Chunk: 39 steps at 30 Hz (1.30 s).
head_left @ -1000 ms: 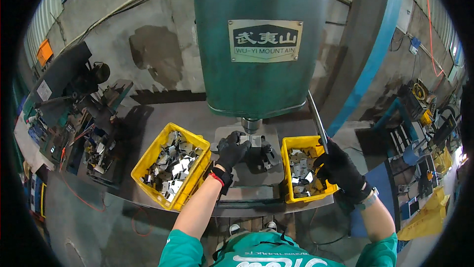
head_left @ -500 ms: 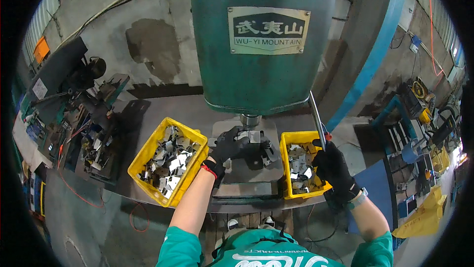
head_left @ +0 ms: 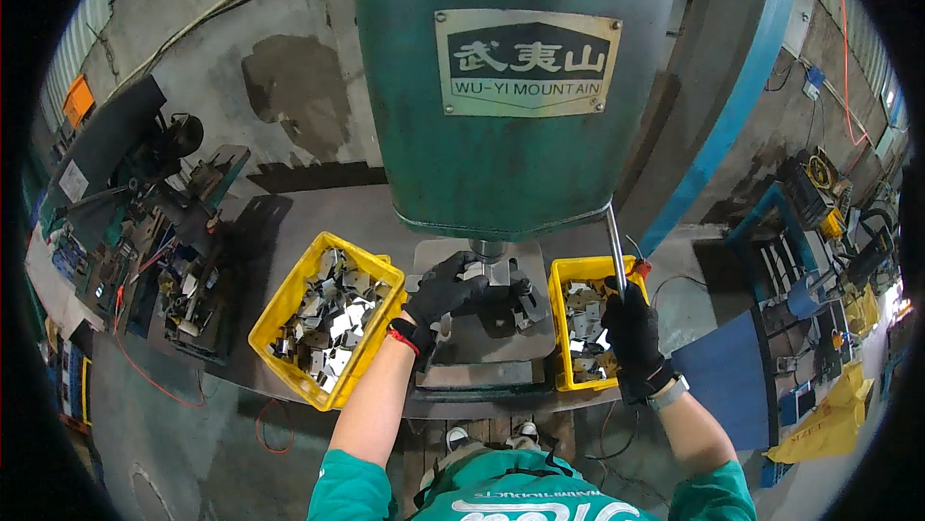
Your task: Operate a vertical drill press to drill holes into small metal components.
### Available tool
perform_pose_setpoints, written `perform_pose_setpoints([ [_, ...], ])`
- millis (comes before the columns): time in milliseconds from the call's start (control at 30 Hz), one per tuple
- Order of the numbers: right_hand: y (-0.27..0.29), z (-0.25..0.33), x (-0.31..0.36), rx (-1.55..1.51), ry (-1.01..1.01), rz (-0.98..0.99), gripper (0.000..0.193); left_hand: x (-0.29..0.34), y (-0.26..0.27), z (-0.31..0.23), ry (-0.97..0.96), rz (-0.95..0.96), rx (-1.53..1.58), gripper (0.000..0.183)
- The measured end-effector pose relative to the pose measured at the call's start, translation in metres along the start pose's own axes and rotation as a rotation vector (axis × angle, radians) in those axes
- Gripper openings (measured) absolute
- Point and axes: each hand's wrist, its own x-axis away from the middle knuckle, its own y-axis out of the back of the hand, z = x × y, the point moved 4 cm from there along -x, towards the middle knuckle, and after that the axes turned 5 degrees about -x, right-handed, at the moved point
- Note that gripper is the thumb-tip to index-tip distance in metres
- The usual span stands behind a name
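A green drill press stands in front of me, its spindle hanging over a fixture on the base plate. A small bent metal piece sits under the spindle. Black-gloved, my left hand holds the left side of that piece with its fingertips; the exact grip is partly hidden. My right hand, also gloved, is wrapped round the press's metal lever at the right. A dark clamp-like block is fixed right of the piece.
A yellow bin of shiny bent metal pieces stands left of the press, and another yellow bin of similar pieces stands right, partly behind my right hand. Further left is another machine. A blue panel lies at the right.
My right hand has shifted left with the lever, which now stands more upright. My left hand stays at the metal piece. The whole view has shifted slightly.
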Motion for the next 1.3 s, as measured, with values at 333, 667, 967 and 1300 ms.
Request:
perform_pose_setpoints([
  [333, 0.017, -0.015, -0.017, 0.705, 0.282, -0.112, 0.024, 0.004, 0.002, -0.009, 0.056, 0.014, 0.051, 0.051],
  [667, 0.023, -0.034, -0.029, -0.202, -0.02, -0.012, 0.029, 0.008, 0.006, -0.022, 0.167, 0.076, 0.061, 0.056],
  [967, 0.027, -0.041, -0.035, -0.137, 0.026, 0.006, 0.029, 0.007, 0.002, -0.013, 0.136, 0.013, 0.021, 0.059],
  [1300, 0.038, -0.039, -0.041, 1.103, 0.493, -0.12, 0.017, 0.003, -0.002, 0.007, 0.073, -0.007, -0.002, 0.053],
])
